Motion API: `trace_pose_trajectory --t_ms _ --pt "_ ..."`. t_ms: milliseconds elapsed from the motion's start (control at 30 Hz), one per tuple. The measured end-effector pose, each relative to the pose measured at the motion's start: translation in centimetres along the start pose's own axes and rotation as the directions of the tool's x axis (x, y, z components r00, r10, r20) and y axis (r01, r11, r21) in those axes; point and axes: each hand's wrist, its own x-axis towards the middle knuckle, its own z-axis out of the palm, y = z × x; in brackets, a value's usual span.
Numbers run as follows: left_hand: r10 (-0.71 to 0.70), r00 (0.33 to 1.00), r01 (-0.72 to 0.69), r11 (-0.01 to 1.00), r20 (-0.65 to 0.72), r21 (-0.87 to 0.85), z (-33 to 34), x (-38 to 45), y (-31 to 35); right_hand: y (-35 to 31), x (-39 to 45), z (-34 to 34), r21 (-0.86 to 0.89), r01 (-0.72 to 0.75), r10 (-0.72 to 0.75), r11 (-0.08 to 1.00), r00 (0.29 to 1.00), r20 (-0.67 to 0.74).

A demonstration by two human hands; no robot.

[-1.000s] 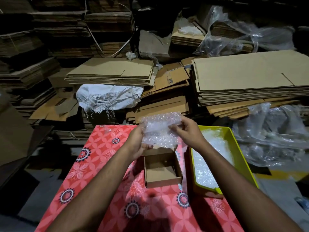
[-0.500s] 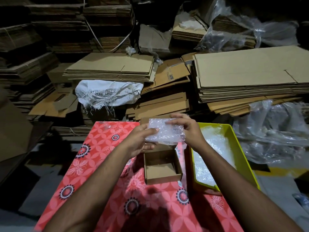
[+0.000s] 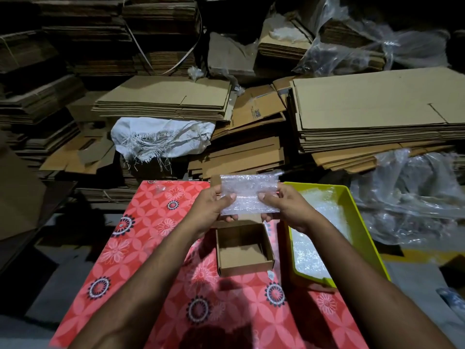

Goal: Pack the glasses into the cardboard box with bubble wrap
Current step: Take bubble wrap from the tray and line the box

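A folded bundle of bubble wrap point(image 3: 249, 193) is held level between both hands, just above and beyond the open cardboard box point(image 3: 244, 267). My left hand point(image 3: 210, 210) grips its left end, thumb on top. My right hand point(image 3: 284, 207) grips its right end the same way. What the wrap encloses is hidden; no glasses are plainly visible. The small brown box stands empty on the red flowered cloth point(image 3: 151, 248), with its lid flap raised behind the bundle.
A yellow-green tray point(image 3: 362, 238) with clear plastic in it sits right of the box. Stacks of flat cardboard point(image 3: 372, 114), a white woven sack point(image 3: 161, 137) and loose plastic sheeting point(image 3: 415, 195) crowd the space beyond the table.
The bubble wrap went from an upright loose sheet to a flatter, folded bundle held level. Both hands dropped slightly toward the box and shifted to its ends.
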Motion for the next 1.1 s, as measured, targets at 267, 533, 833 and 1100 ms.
trace_pose_trajectory --t_ms 267,533,833,1100 --pt "0.005 0.999 -0.012 0.984 -0.042 -0.18 -0.1 -0.4 -1.0 0.4 -0.5 0.6 0.239 -0.007 0.002 0.971 1.0 0.022" --pt "-0.021 1.0 0.017 0.977 -0.02 -0.213 -0.8 -0.5 -4.4 2.3 -0.8 1.1 0.189 -0.065 0.074 0.98 0.996 -0.043" --pt "-0.075 0.995 0.072 0.996 -0.067 -0.05 -1.9 -0.3 -7.7 6.9 -0.2 -0.1 -0.035 -0.066 0.065 0.997 0.997 -0.052" --pt "-0.127 0.989 0.119 0.988 -0.078 -0.098 -1.7 0.4 -9.5 8.9 -0.1 0.3 -0.028 -0.065 0.061 0.997 0.99 -0.13"
